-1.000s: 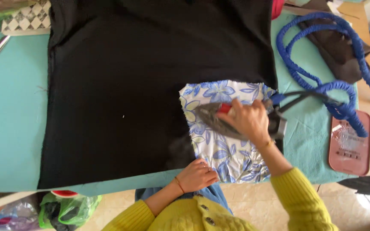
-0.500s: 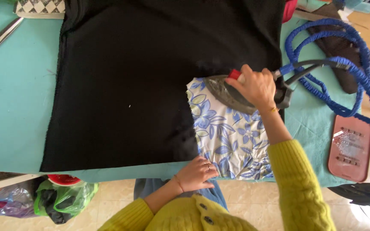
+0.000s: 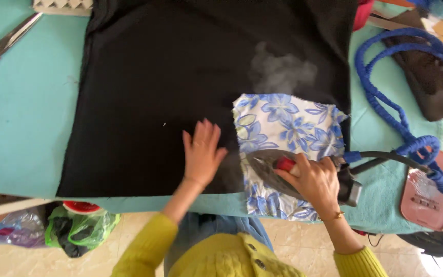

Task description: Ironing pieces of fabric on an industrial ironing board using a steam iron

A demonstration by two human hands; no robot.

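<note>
My right grip (image 3: 311,179) is clenched round the iron (image 3: 283,172), sole down on the floral patch (image 3: 288,128).

The iron's long axis runs left to right, nose pointing left toward my left hand (image 3: 201,154), which lies flat with fingers spread on the black cloth (image 3: 180,77), just left of the patch and holding nothing. Most of the patch lies beyond the grip, away from me; steam (image 3: 280,69) rises past its far edge. The blue-wrapped cord (image 3: 401,123) trails right over the bench (image 3: 21,128). Half a second ago the iron sat at the patch's far edge and my left hand was off the cloth; now the iron is at the near end.
</note>
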